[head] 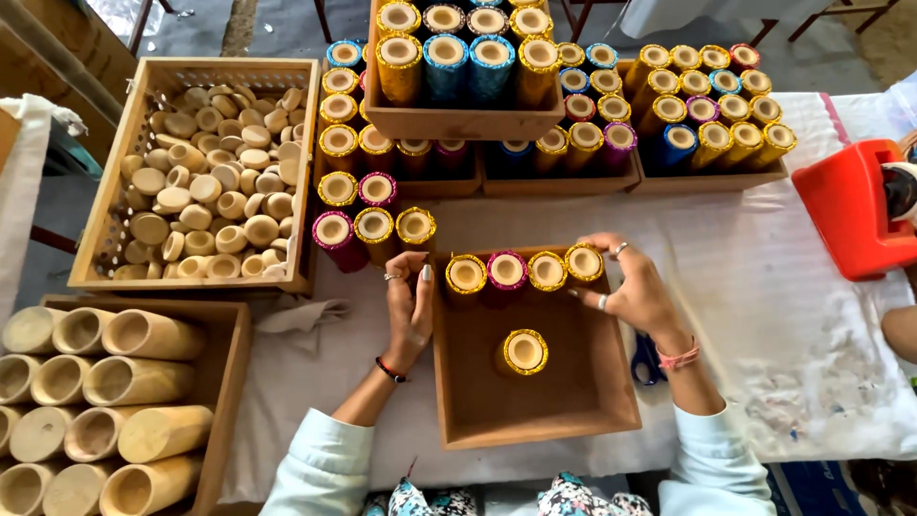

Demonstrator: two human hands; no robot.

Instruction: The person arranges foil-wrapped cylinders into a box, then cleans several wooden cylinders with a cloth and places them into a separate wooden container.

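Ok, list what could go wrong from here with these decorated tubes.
1. The right hand is at the end of the four-tube row along the wooden tray wall; a nudge might topple them.
2. The left hand lies close to three loose tubes and could knock them.
3. The lone yellow tube stands unsupported.

A craft workshop — crates of plain bamboo tubes (134,380) and glitter-decorated cups (707,119).

A tabletop (764,287) spread with white ribbed cloth carries a square brown wooden tray (535,401) between the left hand (409,306) and right hand (635,287). Beyond the left hand stand loose glitter-wrapped bamboo cups (374,225); farther out sit wooden crates of decorated cups (707,177). A red plastic box (845,205) lies right of the right hand.
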